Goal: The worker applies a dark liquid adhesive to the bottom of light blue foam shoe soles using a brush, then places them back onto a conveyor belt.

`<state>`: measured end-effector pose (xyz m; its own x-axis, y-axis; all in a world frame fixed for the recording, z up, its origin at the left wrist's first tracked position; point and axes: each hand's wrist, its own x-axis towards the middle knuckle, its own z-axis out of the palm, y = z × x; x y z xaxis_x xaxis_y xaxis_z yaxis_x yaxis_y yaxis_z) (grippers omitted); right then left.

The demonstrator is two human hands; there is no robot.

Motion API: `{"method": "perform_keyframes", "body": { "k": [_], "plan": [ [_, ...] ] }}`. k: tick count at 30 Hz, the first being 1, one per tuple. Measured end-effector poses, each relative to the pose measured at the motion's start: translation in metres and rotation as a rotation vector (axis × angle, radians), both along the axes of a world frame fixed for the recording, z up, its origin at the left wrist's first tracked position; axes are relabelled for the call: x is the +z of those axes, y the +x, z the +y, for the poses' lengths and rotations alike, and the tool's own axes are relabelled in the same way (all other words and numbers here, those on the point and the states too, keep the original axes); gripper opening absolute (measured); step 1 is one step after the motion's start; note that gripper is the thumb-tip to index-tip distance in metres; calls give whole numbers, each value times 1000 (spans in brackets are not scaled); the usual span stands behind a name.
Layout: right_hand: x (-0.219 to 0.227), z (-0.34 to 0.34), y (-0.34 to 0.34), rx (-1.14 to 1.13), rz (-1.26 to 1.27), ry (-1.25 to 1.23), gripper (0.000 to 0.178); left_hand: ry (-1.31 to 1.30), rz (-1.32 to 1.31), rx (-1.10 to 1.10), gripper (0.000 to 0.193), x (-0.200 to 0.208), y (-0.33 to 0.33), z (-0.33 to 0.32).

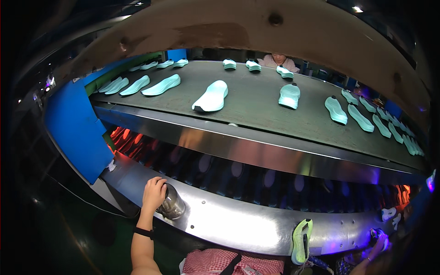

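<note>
Dark translucent container [173, 205], cup or bottle, hard to tell at this blur, on shiny metal surface [243, 224]. Left hand [155, 193]: grip curled onto its upper end. Right grip can't tell, out of view. Yellow-green shoe [301, 243] at surface's near edge. Beyond, mint shoe soles [212, 95] on dark conveyor belt [254, 98]. Co-worker's hand [381, 243] far right.

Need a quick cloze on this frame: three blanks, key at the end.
1. The dark container on the metal ledge is touched by the person's ____ hand (side).
2. The band on that forearm is ____ (colour).
3. The big panel left of the belt with the soles is ____ (colour).
Key: left; black; blue
</note>
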<state>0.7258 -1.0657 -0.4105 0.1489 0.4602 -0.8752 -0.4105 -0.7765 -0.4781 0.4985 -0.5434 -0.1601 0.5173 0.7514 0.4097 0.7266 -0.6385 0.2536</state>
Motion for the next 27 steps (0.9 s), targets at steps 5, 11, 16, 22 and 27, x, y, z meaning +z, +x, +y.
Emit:
{"method": "perform_keyframes", "body": {
  "k": [5,11,16,22,27],
  "plan": [
    [-8,1,4,70,-73,21,29,-8,-8,9,20,0,2,-3],
    [-16,5,12,171,-121,48,24,0,14,17,19,-1,6,-6],
    [-32,8,22,314,-181,87,26,8,-10,18,20,-2,8,-7],
    [-57,-12,17,542,-385,250,42,3,-16,14,20,-3,10,-10],
    [-55,-10,22,445,-239,130,46,-15,-14,-14,21,-1,13,-12]
  ]
}}
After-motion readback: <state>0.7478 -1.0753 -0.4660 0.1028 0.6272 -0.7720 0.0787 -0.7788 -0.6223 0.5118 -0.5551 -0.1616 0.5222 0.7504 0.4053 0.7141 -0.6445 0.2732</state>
